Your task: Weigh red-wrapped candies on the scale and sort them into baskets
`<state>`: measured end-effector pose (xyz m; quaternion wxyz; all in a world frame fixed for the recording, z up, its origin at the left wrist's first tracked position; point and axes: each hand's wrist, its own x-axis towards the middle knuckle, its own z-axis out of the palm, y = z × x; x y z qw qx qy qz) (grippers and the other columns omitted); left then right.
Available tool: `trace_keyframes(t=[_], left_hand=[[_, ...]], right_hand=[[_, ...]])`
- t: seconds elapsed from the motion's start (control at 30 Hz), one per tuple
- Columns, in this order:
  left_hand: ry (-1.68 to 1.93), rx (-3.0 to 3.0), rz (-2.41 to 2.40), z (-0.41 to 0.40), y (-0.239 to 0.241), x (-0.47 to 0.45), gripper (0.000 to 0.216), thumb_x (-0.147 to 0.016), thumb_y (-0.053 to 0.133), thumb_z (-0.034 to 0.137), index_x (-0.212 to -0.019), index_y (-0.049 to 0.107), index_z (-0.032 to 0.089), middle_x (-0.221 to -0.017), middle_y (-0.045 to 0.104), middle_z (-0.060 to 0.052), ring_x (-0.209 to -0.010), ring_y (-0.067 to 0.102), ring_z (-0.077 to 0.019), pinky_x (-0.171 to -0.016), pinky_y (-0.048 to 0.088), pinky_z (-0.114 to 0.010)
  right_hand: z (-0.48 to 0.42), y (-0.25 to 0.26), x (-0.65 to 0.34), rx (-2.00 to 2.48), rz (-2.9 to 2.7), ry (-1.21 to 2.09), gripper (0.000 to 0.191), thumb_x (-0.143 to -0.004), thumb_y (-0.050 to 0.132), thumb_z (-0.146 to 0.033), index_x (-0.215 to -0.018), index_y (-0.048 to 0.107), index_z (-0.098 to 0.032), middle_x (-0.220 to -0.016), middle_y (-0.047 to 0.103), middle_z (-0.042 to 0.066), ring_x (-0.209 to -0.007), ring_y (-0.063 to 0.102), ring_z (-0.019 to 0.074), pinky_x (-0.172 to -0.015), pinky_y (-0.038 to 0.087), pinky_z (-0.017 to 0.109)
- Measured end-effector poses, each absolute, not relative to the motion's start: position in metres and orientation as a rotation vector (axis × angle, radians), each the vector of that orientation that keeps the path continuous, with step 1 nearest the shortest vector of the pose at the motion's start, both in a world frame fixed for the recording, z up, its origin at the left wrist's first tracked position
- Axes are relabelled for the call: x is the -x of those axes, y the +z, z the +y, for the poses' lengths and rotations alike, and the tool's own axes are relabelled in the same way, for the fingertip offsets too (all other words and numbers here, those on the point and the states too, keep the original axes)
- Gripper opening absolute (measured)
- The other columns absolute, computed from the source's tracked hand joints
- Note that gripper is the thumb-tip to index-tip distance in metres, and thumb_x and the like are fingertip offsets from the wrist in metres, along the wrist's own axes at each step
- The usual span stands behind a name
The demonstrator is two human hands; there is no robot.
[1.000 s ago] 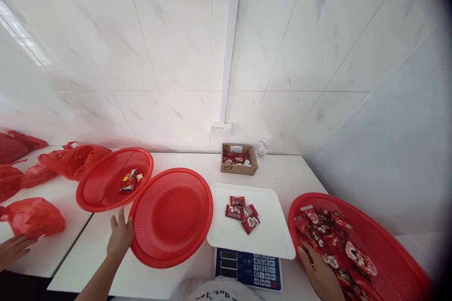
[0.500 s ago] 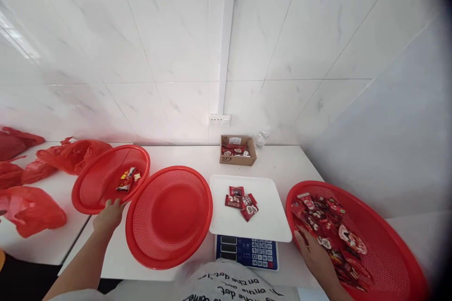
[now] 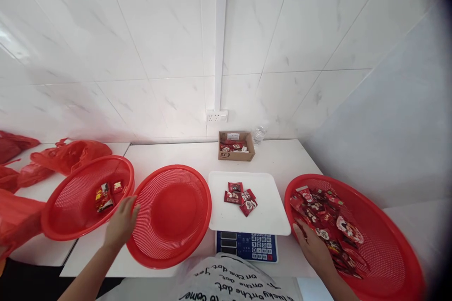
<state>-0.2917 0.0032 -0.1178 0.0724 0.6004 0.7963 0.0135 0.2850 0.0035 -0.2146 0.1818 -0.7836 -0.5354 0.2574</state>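
Observation:
My left hand [image 3: 121, 222] lies with its fingers stretched out between two red mesh baskets. It touches the rim of the left basket [image 3: 67, 225], which holds a few candy packets [image 3: 104, 196], and reaches the edge of the middle basket [image 3: 169, 251]. My right hand [image 3: 312, 250] rests palm down inside the right basket [image 3: 384, 263], its fingers flat on a heap of red candy packets [image 3: 330, 223] by the near left rim. Between my hands stands a scale with a white tray [image 3: 226, 218] bearing several red packets [image 3: 240, 197].
A blue scale keypad [image 3: 247, 246] faces me. A small cardboard box [image 3: 235, 146] with packets and a clear bottle [image 3: 259, 134] stand at the back by the wall. Red plastic bags [image 3: 67, 155] lie on the left table. Tiled walls close in behind and on the right.
The left basket has slid left and toward me, and its packets shifted. My left hand let go of its rim and moved right toward the middle basket. My right hand stays in the right basket.

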Motion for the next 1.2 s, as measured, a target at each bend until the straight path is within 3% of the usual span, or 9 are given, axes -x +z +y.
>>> trace_keyframes(t=[0.13,0.23,0.37,0.57,0.77,0.87,0.93,1.07,1.2], left_hand=[[-0.068,-2.137,1.562,-0.033,-0.124,0.23,0.069,-0.079,0.046,0.06,-0.14,0.026,0.035,-0.147,0.03,-0.001,-0.133,0.028,-0.0292,-0.107,0.028,-0.044],[-0.175,-2.097,1.367,-0.05,-0.135,0.203,0.065,-0.082,0.043,0.058,-0.14,0.026,0.037,-0.142,0.039,-0.002,-0.129,0.036,-0.0288,-0.106,0.029,-0.047],[-0.182,-2.03,1.485,-0.033,-0.147,0.192,0.05,-0.089,0.029,0.049,-0.133,0.042,0.03,-0.127,0.056,-0.006,-0.112,0.053,-0.0265,-0.092,0.044,-0.042],[-0.107,-2.001,1.781,0.029,-0.149,0.182,0.044,-0.091,0.028,0.032,-0.13,0.045,0.019,-0.122,0.059,-0.011,-0.111,0.054,-0.0258,-0.089,0.042,-0.039],[-0.085,-1.983,1.854,0.046,-0.146,0.174,0.044,-0.092,0.023,0.03,-0.128,0.044,0.014,-0.119,0.059,-0.013,-0.102,0.057,-0.0262,-0.081,0.043,-0.038],[-0.062,-1.921,1.85,0.042,-0.147,0.169,0.047,-0.092,0.024,0.037,-0.126,0.045,0.013,-0.116,0.06,-0.013,-0.098,0.059,-0.0263,-0.077,0.045,-0.037],[-0.023,-1.92,1.866,0.04,-0.15,0.164,0.049,-0.091,0.027,0.043,-0.125,0.046,0.015,-0.116,0.06,-0.013,-0.101,0.058,-0.0268,-0.08,0.045,-0.038],[0.186,-2.118,1.857,0.045,-0.159,0.138,0.048,-0.09,0.032,0.044,-0.129,0.043,0.019,-0.132,0.048,-0.011,-0.123,0.042,-0.0265,-0.099,0.035,-0.042],[0.232,-2.298,1.539,0.064,-0.158,0.088,0.048,-0.089,0.037,0.039,-0.132,0.039,0.017,-0.14,0.04,-0.011,-0.13,0.033,-0.0262,-0.106,0.027,-0.043]], right_hand=[[0.005,-0.214,-0.284,2.219,-1.502,0.756,0.069,-0.076,0.028,-0.063,-0.117,0.055,-0.015,-0.126,0.055,0.014,-0.116,0.05,0.0285,-0.097,0.038,0.041],[0.006,-0.213,-0.284,2.242,-1.497,0.785,0.072,-0.076,0.027,-0.063,-0.121,0.051,-0.014,-0.129,0.052,0.014,-0.119,0.048,0.0293,-0.098,0.036,0.042],[0.006,-0.213,-0.284,2.209,-1.518,0.763,0.07,-0.078,0.026,-0.061,-0.12,0.053,-0.012,-0.127,0.054,0.015,-0.118,0.048,0.0276,-0.099,0.036,0.041],[0.005,-0.208,-0.281,2.179,-1.537,0.736,0.066,-0.08,0.027,-0.058,-0.119,0.053,-0.011,-0.126,0.054,0.015,-0.118,0.048,0.0263,-0.1,0.036,0.039],[0.005,-0.202,-0.277,2.181,-1.541,0.712,0.063,-0.082,0.027,-0.055,-0.118,0.055,-0.013,-0.125,0.056,0.013,-0.116,0.05,0.0248,-0.098,0.038,0.037],[0.005,-0.202,-0.277,2.187,-1.544,0.728,0.064,-0.082,0.026,-0.056,-0.12,0.053,-0.013,-0.127,0.055,0.013,-0.118,0.049,0.0243,-0.099,0.037,0.037],[0.005,-0.203,-0.277,2.205,-1.538,0.745,0.065,-0.082,0.025,-0.056,-0.121,0.052,-0.013,-0.128,0.054,0.013,-0.118,0.049,0.0246,-0.1,0.036,0.037],[0.005,-0.203,-0.277,2.202,-1.538,0.749,0.065,-0.082,0.025,-0.056,-0.122,0.052,-0.013,-0.128,0.054,0.013,-0.12,0.048,0.0239,-0.101,0.035,0.036],[0.005,-0.201,-0.276,2.209,-1.538,0.762,0.066,-0.083,0.024,-0.056,-0.123,0.051,-0.012,-0.128,0.053,0.014,-0.119,0.048,0.0252,-0.1,0.036,0.037]])
